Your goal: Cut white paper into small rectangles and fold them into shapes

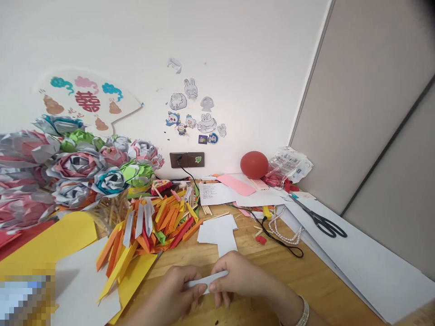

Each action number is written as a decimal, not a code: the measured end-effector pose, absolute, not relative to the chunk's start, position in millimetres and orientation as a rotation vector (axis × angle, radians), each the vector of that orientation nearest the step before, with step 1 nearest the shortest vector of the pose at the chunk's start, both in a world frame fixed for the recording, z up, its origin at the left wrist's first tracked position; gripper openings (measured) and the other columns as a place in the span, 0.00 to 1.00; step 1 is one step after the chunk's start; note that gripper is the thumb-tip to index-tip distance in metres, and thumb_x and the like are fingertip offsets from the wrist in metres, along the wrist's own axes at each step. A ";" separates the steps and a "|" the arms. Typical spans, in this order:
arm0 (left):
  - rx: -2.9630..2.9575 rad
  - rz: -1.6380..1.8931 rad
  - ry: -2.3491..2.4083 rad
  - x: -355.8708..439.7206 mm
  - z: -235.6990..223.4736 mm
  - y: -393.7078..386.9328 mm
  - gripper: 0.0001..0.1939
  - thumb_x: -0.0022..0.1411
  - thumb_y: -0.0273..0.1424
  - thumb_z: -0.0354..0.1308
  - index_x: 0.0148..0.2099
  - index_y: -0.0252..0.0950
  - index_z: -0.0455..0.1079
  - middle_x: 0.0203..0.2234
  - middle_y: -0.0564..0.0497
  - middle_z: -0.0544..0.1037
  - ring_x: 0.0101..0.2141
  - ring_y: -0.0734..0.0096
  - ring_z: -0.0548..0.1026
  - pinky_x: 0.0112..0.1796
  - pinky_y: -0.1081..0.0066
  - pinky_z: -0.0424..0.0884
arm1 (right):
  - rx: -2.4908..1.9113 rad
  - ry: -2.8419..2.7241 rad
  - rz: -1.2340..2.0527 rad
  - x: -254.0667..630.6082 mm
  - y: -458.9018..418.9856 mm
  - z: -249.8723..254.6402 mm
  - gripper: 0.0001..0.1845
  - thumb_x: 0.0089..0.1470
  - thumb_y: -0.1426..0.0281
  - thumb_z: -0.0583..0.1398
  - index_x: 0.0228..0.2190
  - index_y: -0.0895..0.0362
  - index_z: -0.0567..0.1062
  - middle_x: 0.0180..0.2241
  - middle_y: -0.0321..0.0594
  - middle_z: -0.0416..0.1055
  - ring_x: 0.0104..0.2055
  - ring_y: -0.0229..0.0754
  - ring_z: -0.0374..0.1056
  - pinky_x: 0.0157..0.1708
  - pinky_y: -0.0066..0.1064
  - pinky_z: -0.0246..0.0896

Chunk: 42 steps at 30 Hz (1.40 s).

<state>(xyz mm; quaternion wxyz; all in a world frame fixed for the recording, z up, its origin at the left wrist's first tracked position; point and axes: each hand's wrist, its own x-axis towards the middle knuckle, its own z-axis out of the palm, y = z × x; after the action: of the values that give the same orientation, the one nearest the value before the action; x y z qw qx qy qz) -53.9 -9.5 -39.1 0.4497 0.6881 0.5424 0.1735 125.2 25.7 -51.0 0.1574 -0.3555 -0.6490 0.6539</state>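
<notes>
Folded white paper strip [204, 280] over wooden table [292, 276], between both hands; long axis nearly crosswise, right end higher in view. Left hand [180, 286] pinches its left part, right hand [236, 275] its right. Beyond: white paper sheets [215, 230].

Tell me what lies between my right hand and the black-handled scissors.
In the head view, outward from your right hand: wooden tabletop, black cord, pearly beads, then white sheets under the scissors.
</notes>
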 end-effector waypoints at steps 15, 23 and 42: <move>1.895 0.337 1.332 -65.9 -39.9 -0.5 0.11 0.54 0.35 0.50 0.24 0.37 0.66 0.17 0.56 0.72 0.21 0.73 0.68 0.25 0.76 0.60 | -1.002 -1.890 1.849 132.9 31.5 -47.8 0.03 0.43 0.72 0.60 0.24 0.60 0.70 0.16 0.29 0.67 0.13 0.29 0.60 0.14 0.19 0.52; 1.795 0.383 1.395 -65.0 -35.8 -0.4 0.14 0.53 0.40 0.50 0.21 0.39 0.59 0.16 0.56 0.69 0.18 0.74 0.62 0.22 0.75 0.57 | -0.988 -1.933 1.785 138.6 37.9 -43.2 0.02 0.47 0.73 0.57 0.25 0.59 0.69 0.14 0.28 0.65 0.12 0.28 0.56 0.13 0.18 0.49; 1.638 0.729 1.490 -70.6 -35.5 5.6 0.23 0.59 0.51 0.41 0.24 0.39 0.62 0.13 0.59 0.61 0.17 0.73 0.61 0.23 0.74 0.57 | -1.319 -1.911 0.574 142.7 58.9 -56.8 0.06 0.48 0.77 0.57 0.30 0.57 0.73 0.36 0.43 0.70 0.41 0.46 0.65 0.42 0.36 0.58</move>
<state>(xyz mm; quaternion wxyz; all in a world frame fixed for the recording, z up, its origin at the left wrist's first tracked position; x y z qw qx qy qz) -70.6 5.6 -35.5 0.3941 0.6458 0.5874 0.2875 142.7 58.9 -56.8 0.3661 -0.5132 -0.7434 0.2234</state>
